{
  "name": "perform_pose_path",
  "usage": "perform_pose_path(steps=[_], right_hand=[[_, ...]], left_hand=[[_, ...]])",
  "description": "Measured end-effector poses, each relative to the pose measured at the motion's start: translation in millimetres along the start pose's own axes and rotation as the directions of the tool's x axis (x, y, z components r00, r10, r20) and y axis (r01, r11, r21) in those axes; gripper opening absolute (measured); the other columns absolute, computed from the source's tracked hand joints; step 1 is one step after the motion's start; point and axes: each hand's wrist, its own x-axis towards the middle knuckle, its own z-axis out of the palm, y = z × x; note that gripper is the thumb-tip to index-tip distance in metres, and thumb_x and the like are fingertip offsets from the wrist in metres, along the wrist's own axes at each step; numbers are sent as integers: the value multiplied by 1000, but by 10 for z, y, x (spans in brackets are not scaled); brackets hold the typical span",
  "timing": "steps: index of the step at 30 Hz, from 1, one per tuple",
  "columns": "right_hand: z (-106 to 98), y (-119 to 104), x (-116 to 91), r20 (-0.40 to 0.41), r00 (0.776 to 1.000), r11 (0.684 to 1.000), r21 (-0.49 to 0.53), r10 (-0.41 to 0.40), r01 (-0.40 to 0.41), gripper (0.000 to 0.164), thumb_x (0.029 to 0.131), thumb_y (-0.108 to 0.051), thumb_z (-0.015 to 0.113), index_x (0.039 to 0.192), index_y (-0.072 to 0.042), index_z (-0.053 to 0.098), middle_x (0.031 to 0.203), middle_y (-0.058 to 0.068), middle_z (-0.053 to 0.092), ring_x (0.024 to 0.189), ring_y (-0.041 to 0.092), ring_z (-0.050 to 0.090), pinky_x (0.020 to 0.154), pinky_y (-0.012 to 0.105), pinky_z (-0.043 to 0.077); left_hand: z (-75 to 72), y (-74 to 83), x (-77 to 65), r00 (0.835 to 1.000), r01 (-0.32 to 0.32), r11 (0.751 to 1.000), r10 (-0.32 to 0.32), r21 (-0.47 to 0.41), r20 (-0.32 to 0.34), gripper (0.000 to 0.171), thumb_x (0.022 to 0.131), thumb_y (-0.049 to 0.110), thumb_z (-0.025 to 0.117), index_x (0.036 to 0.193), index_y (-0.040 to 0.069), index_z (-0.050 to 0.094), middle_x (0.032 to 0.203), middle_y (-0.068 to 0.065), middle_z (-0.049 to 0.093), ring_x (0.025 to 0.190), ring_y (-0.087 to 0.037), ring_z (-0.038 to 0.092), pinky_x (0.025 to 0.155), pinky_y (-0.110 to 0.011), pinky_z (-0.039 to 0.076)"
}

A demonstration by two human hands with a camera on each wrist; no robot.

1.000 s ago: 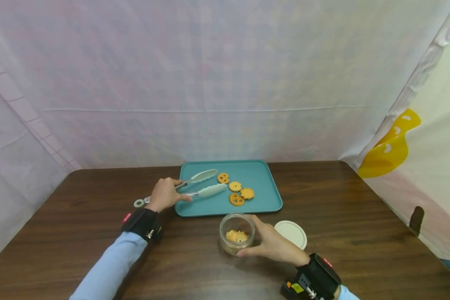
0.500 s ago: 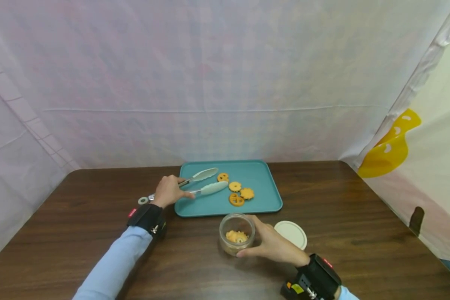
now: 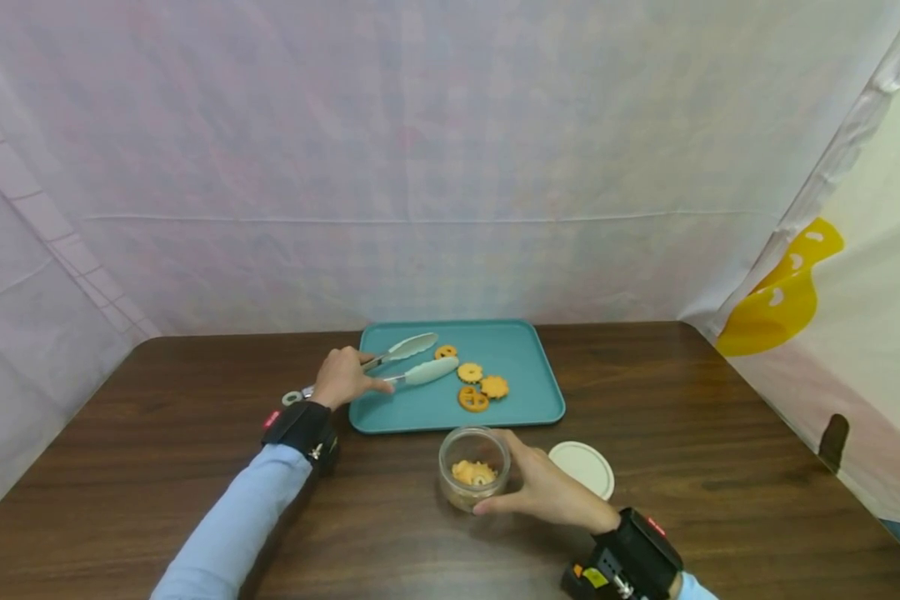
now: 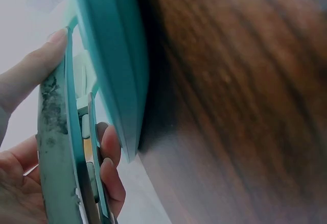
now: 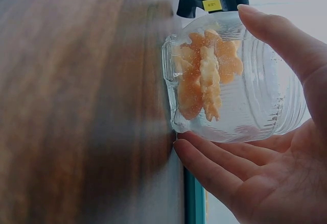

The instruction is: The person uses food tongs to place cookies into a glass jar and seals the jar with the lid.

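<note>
Beyond the jar (image 5: 232, 94) in the right hand (image 3: 547, 490), a yellow label (image 5: 211, 5) (unreadable) shows.

Trays: one blue tray (image 3: 528, 350). Loose cookies (image 3: 494, 387) on it: four, one of them partly covered. Tongs (image 3: 431, 372): one pair, with two pale tips. Jars: one clear jar (image 5: 248, 106). Jar contents: more than one cookie (image 5: 210, 83); the pieces overlap, so an exact tally cannot be made. Lids: one white lid (image 3: 585, 468). Hands: two, being one left hand (image 3: 342, 379) and one right hand (image 3: 542, 487). Black wrist units (image 3: 633, 546): two. Tables: one brown table (image 3: 157, 450). Yellow cut-outs: one yellow shape (image 3: 772, 312).
</note>
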Motion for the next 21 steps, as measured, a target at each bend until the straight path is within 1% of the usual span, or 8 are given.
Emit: perform_pose_path(steps=[3, 8, 15, 21], right_hand=[[1, 3, 0, -2, 1000, 1000, 1, -2, 2, 81, 69, -46, 71, 134, -22, 31, 123, -1, 52, 110, 14, 50, 88, 34, 40], [-1, 3, -3, -3, 1000, 1000, -2, -2, 2, 81, 68, -46, 71, 134, -22, 31, 123, -2, 52, 110, 14, 50, 88, 34, 40], [0, -4, -8, -5, 1000, 1000, 0, -6, 6, 80, 69, -45, 71, 134, -23, 31, 123, -1, 52, 110, 15, 50, 89, 35, 40], [0, 1, -7, -8, 1000, 1000, -3, -16, 16, 79, 69, -45, 71, 134, -23, 31, 124, 1, 52, 110, 16, 50, 89, 36, 40]], left_hand=[[7, -5, 10, 1000, -8, 1000, 8, -3, 1, 66, 61, 38, 80, 114, 2, 61, 94, -18, 65, 67, -18, 53, 55, -26, 40], [9, -7, 17, 1000, -19, 1000, 19, -13, 8, 64, 63, 37, 79, 113, 1, 61, 101, -19, 64, 76, -21, 58, 60, -29, 44], [12, 3, 15, 1000, -9, 999, 10, -40, 14, 58, 65, 32, 79, 111, 2, 62, 97, -17, 65, 62, -15, 52, 51, -24, 38], [0, -8, 0, 1000, -18, 999, 18, -30, 3, 57, 65, 32, 79, 110, 2, 63, 93, -17, 66, 60, -15, 48, 49, -23, 35]])
